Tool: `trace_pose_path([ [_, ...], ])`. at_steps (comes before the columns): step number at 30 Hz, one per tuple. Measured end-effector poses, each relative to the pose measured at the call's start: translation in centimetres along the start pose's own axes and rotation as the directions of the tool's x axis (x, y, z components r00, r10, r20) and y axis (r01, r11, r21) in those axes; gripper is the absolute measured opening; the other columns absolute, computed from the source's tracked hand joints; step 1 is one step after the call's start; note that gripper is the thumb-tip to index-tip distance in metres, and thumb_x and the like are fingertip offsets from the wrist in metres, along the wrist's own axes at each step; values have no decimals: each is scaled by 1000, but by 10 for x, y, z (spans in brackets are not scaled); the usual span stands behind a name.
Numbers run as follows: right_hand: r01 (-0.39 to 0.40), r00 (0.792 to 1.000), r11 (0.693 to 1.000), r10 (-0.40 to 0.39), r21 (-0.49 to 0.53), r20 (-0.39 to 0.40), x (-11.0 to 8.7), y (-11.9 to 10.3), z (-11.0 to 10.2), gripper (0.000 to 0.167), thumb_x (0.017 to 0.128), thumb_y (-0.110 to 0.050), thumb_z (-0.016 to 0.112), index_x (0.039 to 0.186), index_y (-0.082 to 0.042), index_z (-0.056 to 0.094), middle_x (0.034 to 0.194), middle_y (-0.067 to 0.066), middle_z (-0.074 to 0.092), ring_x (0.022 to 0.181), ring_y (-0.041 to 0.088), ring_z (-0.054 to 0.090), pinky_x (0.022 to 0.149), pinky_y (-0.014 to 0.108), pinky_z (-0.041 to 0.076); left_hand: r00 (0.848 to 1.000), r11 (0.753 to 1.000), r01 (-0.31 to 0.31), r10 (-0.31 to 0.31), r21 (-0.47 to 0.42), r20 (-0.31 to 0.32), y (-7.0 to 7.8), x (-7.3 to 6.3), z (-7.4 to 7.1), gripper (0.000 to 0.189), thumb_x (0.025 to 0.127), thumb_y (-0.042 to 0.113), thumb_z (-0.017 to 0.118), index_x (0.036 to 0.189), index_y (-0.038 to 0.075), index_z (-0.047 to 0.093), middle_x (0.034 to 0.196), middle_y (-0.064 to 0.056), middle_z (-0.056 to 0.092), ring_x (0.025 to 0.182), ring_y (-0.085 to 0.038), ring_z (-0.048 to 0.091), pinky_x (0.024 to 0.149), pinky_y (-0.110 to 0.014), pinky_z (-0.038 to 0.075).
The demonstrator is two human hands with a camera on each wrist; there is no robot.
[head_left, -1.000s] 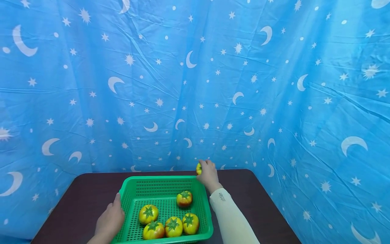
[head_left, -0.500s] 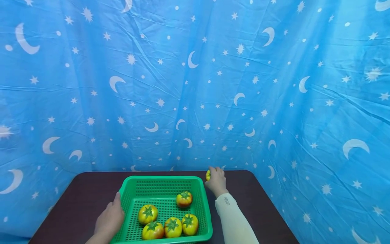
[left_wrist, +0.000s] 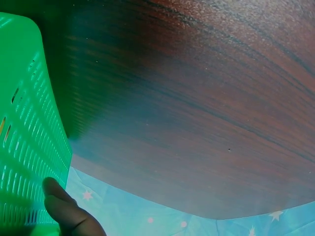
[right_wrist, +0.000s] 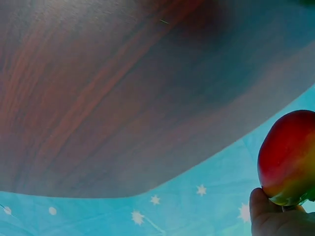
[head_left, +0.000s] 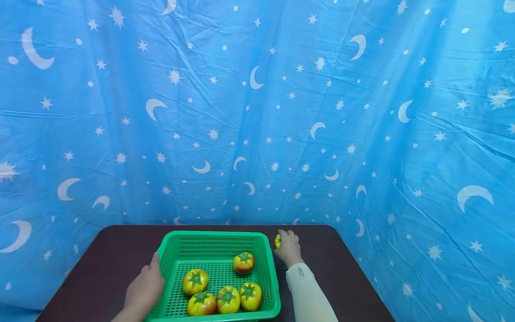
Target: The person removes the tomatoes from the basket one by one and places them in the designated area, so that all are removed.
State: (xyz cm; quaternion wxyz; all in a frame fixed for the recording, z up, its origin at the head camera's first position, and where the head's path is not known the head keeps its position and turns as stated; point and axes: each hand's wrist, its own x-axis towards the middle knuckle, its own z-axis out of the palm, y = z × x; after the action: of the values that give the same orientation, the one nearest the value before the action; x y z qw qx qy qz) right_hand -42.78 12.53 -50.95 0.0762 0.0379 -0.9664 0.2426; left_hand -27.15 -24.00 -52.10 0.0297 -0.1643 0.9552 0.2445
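Note:
A green plastic basket (head_left: 217, 235) with slotted walls stands on the dark table. Several yellow-red tomatoes (head_left: 195, 281) with green leafy tops lie in it, most of them toward its near side. My left hand (head_left: 145, 286) grips the basket's left side; the left wrist view has its fingers (left_wrist: 69, 211) against the slotted outer wall. Just outside the basket's far right corner, my right hand (head_left: 289, 248) holds another tomato (head_left: 277, 241), partly hidden behind the fingers. That tomato's red side (right_wrist: 285, 152) faces the right wrist camera, with fingertips at its leafy end.
The dark wood-grain table (head_left: 120, 255) has rounded far corners. Behind it and along the right hangs a blue curtain (head_left: 257, 112) with white moons and stars. Bare tabletop extends on both sides of the basket.
My right hand, holding the tomato, has moved right and nearer, from behind the basket's far right corner to beside it. My left hand and the basket have stayed put.

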Motion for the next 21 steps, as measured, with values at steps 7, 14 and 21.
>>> trace_pose_path([
  [7, -26, 999, 999, 25, 37, 43, -14, 11, 4, 64, 80, -3, 81, 139, -5, 57, 140, 24, 49, 128, 42, 46, 99, 58, 49, 1000, 1000, -1, 1, 8, 4, 2, -3, 0, 64, 100, 7, 47, 153, -13, 17, 112, -33, 57, 74, -26, 59, 64, -45, 51],
  [14, -12, 998, 999, 9, 47, 62, -13, 14, 6, 63, 79, -2, 81, 138, -4, 57, 141, 26, 48, 128, 45, 47, 98, 60, 49, 1000, 1000, -6, 6, 6, -9, 1, -3, -2, 64, 100, 7, 46, 154, -12, 17, 109, -31, 57, 74, -26, 59, 65, -46, 51],
  [21, -24, 995, 998, 18, 66, 99, -16, 14, 10, 65, 78, 3, 80, 138, -5, 58, 136, 26, 51, 119, 42, 54, 95, 58, 52, 1000, 1000, 9, -9, 4, 1, 1, -2, -1, 65, 100, 7, 48, 154, -12, 16, 112, -32, 57, 75, -26, 59, 65, -46, 51],
])
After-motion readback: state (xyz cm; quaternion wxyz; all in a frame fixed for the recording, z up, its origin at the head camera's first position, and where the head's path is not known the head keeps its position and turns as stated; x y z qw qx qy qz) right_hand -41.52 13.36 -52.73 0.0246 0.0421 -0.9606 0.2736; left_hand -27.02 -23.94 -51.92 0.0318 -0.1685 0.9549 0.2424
